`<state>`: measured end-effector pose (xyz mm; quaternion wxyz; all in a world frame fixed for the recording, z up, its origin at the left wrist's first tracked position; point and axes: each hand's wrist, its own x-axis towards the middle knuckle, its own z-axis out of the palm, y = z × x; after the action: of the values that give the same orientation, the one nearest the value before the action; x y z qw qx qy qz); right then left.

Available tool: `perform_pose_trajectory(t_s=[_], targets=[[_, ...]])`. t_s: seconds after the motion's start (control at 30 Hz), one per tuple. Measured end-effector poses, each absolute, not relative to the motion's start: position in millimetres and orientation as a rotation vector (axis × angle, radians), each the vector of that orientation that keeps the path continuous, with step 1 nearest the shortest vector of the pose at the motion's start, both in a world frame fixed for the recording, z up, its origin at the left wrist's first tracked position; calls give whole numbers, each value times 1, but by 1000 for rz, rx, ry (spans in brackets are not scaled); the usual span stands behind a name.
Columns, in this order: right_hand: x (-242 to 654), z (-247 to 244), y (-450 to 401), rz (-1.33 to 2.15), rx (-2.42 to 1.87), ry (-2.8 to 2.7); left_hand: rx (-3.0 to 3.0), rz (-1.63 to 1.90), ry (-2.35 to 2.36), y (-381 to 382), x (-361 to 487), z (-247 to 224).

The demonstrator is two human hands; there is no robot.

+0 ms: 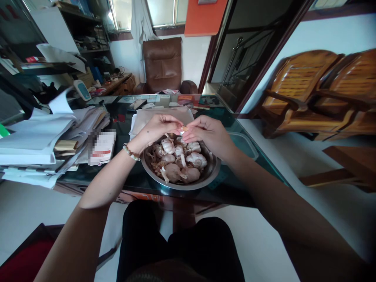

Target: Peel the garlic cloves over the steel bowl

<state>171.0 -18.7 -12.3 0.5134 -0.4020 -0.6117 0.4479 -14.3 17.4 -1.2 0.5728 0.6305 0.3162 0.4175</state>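
Several garlic bulbs (173, 172) with papery skins fill a round metal bowl (176, 187) on the glass-topped desk. Above the bowl's far rim, my left hand (160, 127) and my right hand (207, 133) meet at the fingertips. Between them is a small garlic clove (184, 128), part pale and part brownish, pinched from both sides. Fingers of both hands are closed on it. A beaded bracelet (131, 152) circles my left wrist. My right hand partly covers the bowl's right side.
Stacked papers (38, 137) crowd the desk's left side. Behind my hands lie paper sheets (164, 113) and a phone (138, 104). A clear plastic lid (242, 145) rests to the right. A brown leather chair (163, 64) stands opposite, wooden armchairs (305, 86) at right.
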Motion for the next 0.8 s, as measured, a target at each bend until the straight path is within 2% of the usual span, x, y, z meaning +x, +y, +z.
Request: perform_pose_trajectory(t_s=[0.23,0.53,0.8], targets=[[172,-14,-17,1057,-969,-1482,1507,975,806,17,-12,-2],[173,-21,-13,854,-987,-1596,1552,940,866,15,-12,1],[173,-21,-14,853,-983,-1606,1628,947,839,19,-14,-5]])
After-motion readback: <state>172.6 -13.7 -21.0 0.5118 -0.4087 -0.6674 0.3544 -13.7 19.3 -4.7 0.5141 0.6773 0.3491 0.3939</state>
